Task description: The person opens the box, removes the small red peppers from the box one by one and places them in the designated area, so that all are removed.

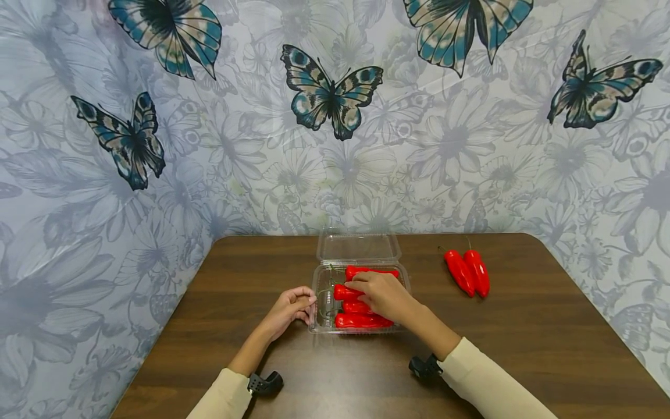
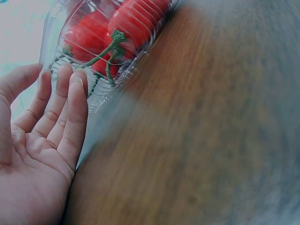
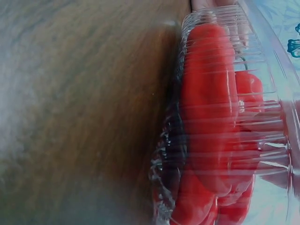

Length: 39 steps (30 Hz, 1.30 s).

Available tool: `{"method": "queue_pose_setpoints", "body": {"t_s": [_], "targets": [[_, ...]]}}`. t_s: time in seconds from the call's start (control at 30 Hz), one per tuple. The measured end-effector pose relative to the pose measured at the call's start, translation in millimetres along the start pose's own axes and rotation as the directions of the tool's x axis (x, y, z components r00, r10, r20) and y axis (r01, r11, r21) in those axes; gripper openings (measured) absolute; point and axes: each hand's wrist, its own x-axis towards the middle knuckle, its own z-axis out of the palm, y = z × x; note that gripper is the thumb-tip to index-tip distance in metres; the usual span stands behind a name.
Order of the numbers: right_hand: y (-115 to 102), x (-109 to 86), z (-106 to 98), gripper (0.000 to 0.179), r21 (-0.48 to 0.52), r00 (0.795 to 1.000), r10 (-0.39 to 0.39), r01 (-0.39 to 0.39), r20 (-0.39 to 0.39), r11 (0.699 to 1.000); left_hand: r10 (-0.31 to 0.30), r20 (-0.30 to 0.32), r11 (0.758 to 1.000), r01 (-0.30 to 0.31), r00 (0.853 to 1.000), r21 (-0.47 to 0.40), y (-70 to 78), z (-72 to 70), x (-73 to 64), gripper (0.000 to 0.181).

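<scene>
Peppers are pressed down by the right hand inside the clear tray at frame centre on the bench, steadied by the left hand with fingers lightly bent, so gentle, even pressure is advised.

Dark brown wood-grain table w/ rounded back corners, pushed into a corner. Walls on 3 sides covered w/ glossy pale grey-lilac floral sheeting, big blue & black butterflies printed on it. Light even, soft glare on sheeting. Floor not visible.
</scene>
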Motion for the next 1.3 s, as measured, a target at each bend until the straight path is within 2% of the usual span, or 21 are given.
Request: {"method": "queue_pose_setpoints", "body": {"t_s": [0.33,0.67,1.0,1.2,1.3], "targets": [[-1,-2.7,-1,0.044,0.032,1.0,-0.025,0.025,0.015,0.999,0.003,0.006,1.0,-0.003,1.0,0.006,1.6,0.9,-1.2,0.029],[-4,-4.7,-2,0.041,0.023,1.0,-0.01,0.01,0.013,1.0,0.001,0.003,1.0,-0.001,1.0,0.007,1.6,1.7,-1.5,0.025],[-4,-8.9,-10,0.043,0.015,0.997,0.023,-0.022,-0.069,1.0,-0.004,-0.001,1.0,0.004,1.0,0.001,2.3,2.7,-1.4,0.01],[-2,-12.6,-19,0.045,0.024,0.987,0.033,-0.03,-0.155,0.999,-0.009,-0.01,1.0,0.009,1.0,0.01,2.5,4.0,-1.8,0.008],[0,-14.2,-24,0.046,0.024,0.984,0.051,-0.048,-0.171,0.999,-0.011,-0.019,1.0,0.012,1.0,0.011,4.0,5.3,-2.1,0.009]]}}
